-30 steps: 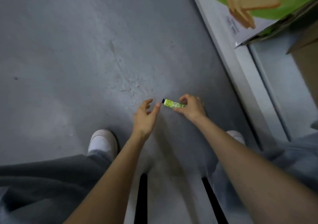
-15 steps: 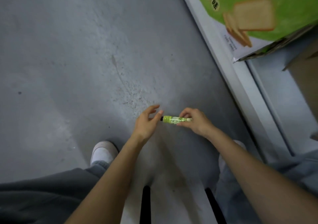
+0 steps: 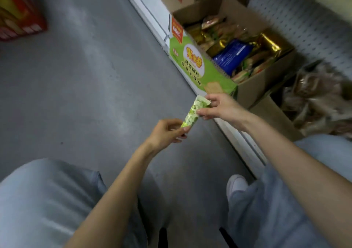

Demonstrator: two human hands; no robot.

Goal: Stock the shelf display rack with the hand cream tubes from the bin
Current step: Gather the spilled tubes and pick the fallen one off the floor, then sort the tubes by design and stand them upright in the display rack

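1. Green-patterned hand cream tube (image 3: 192,113) held above the grey floor (image 3: 95,80) — left hand (image 3: 167,131) pinching its lower end, right hand (image 3: 222,108) pinching the flat upper end.
2. Likely step: carrying it to the rack — next comes a one-handed grip and a reach.
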